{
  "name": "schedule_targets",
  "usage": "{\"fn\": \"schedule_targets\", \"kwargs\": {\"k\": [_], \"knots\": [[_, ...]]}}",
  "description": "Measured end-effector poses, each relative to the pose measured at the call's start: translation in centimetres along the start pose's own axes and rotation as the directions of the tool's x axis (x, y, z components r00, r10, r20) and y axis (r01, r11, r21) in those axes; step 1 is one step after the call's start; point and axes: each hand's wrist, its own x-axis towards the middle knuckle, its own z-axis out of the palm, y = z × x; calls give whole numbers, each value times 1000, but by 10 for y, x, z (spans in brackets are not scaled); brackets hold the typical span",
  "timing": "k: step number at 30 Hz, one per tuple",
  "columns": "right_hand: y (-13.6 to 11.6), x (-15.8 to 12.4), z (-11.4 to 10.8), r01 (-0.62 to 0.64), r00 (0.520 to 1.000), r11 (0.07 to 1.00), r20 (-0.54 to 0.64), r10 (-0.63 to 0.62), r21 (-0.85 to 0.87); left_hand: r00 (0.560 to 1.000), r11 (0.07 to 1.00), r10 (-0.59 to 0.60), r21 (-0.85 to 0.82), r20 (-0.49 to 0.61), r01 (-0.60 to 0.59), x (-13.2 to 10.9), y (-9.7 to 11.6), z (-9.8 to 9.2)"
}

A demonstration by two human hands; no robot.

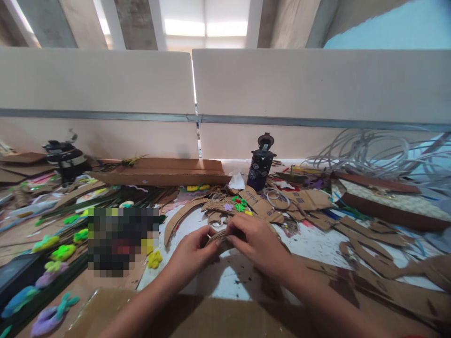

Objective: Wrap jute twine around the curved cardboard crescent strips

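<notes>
My left hand point(200, 246) and my right hand point(252, 237) meet in the middle of the head view, their thumbs and fingers pinched on a brown cardboard strip point(221, 236). Much of that strip is hidden by the fingers. Just beyond the hands lie curved cardboard pieces point(183, 217), one of them bearing small green, red and purple fuzzy flowers point(239, 203). A printed cardboard piece point(259, 203) with a clear ring of tape or plastic point(278, 199) on it is to their right. Under the hands is a stained white surface point(225, 277).
A dark bottle point(260, 164) with its lid up stands behind the hands. A long cardboard tray point(162, 178) lies at back left. Yellow fuzzy flowers point(154, 259) are at left. Cardboard scraps point(373, 253), a brown-and-white box point(387, 199) and coiled clear tubing point(355, 150) crowd the right.
</notes>
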Motion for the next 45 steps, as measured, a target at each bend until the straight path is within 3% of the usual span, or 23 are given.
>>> {"fn": "schedule_targets", "kwargs": {"k": [4,8,14,27,35,41,45], "knots": [[3,0,-2,14,1000,999,21,-15,47,1000,997,0,81,1,0,-2,2,0],[16,3,-12,-25,998,989,68,15,149,998,997,-53,65,36,50,-5,10,-5],[24,4,-18,-61,991,988,125,43,140,995,996,-76,42,71,73,-5,9,-9],[15,3,-13,205,978,968,3,-207,-142,992,986,-128,-102,15,129,0,2,-11],[20,3,-19,122,992,992,47,-120,-43,991,981,-118,-145,66,126,2,3,-18],[19,5,-33,52,999,994,8,-51,-101,985,982,-164,-109,-52,157,2,4,-22],[14,5,-37,53,996,995,80,-46,-85,980,976,-183,-138,-78,171,2,7,-18]]}}
